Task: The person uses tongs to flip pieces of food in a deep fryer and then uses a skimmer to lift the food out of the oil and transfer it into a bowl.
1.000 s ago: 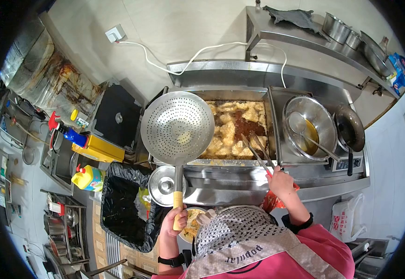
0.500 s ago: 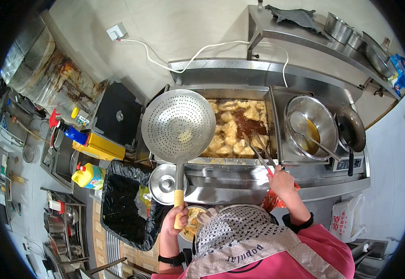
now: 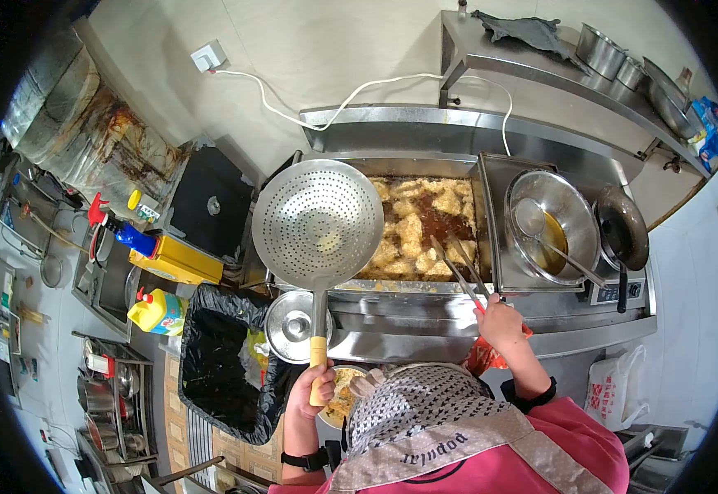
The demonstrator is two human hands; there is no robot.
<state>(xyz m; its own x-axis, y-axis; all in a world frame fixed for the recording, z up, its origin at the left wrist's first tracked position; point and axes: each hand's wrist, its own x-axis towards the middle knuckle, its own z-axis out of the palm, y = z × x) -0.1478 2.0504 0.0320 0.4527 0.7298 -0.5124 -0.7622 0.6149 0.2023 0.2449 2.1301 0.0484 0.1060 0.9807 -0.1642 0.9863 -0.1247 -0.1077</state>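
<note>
My left hand (image 3: 310, 390) is closed round the yellow handle of a large perforated skimmer (image 3: 318, 221), whose bowl hangs over the left part of the fryer (image 3: 487, 222). In my right hand (image 3: 501, 323) is a pair of metal tongs (image 3: 468, 284) with red grips. The tongs' tips are spread apart at the right side of the fryer, among the battered pieces. Golden fried pieces (image 3: 409, 234) float in dark bubbling oil. The skimmer hides the fryer's left end.
Right of the fryer stand a steel bowl (image 3: 532, 265) holding a ladle (image 3: 573, 262) and yellow liquid, and a dark pan (image 3: 635, 235). Left are a lidded pot (image 3: 291, 327), a black-lined bin (image 3: 223, 387), a yellow box (image 3: 179, 262) and a yellow bottle (image 3: 155, 311). A shelf (image 3: 532, 70) overhangs behind.
</note>
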